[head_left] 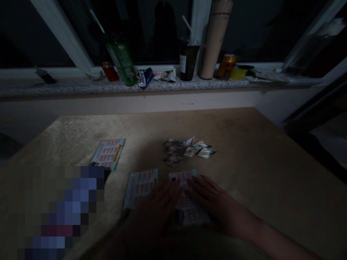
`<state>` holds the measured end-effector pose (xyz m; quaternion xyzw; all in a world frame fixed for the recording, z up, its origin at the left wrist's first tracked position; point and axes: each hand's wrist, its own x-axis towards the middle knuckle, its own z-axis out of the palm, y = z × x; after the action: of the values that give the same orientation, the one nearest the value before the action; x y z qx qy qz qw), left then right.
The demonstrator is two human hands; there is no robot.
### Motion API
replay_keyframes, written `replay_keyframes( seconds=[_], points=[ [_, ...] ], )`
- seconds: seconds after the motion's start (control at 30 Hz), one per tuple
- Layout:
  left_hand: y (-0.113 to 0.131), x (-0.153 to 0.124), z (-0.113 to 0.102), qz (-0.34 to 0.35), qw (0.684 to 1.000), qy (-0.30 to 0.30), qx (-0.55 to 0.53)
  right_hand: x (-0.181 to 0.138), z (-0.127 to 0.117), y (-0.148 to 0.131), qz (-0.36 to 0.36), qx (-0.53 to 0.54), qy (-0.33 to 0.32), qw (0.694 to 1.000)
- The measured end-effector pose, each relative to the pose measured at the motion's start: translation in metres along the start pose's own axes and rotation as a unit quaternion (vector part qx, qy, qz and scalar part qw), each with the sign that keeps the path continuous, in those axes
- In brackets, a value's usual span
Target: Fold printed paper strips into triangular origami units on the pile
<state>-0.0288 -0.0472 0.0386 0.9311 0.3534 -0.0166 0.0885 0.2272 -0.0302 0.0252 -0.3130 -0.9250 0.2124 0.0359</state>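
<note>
Both my hands rest on a printed paper sheet (187, 209) lying flat on the wooden table (244, 162). My left hand (157, 209) lies with its fingers stretched out across the sheet's left side. Flat on the right side is my right hand (214, 202), fingers extended toward the left hand's tips. A second printed sheet (139, 187) lies just left of my left hand. Beyond the hands sits a cluster of several small folded paper pieces (188, 150). The scene is dim.
A third printed sheet (108, 153) lies further left, beside a blurred-out patch (62, 213). The stone window sill (81, 86) behind the table carries a green bottle (121, 61), a red can (110, 71), a dark cup with straw (188, 59), a tall beige tube (215, 39) and a gold can (226, 66).
</note>
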Motion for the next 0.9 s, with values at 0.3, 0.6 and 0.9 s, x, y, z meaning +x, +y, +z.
replay_keyframes(
  seconds=[0.3,0.6,0.9],
  points=[
    [0.008,0.017,0.005,-0.02,0.997,-0.021,-0.065,-0.007,-0.001,-0.003,-0.002,-0.005,0.009,1.0],
    [0.001,0.021,0.0,-0.005,0.995,-0.031,-0.092,-0.009,-0.001,-0.007,-0.074,-0.118,0.069,0.988],
    [-0.005,0.019,-0.002,-0.009,0.989,-0.009,-0.145,0.005,-0.01,-0.001,-0.019,-0.048,0.119,0.992]
  ],
)
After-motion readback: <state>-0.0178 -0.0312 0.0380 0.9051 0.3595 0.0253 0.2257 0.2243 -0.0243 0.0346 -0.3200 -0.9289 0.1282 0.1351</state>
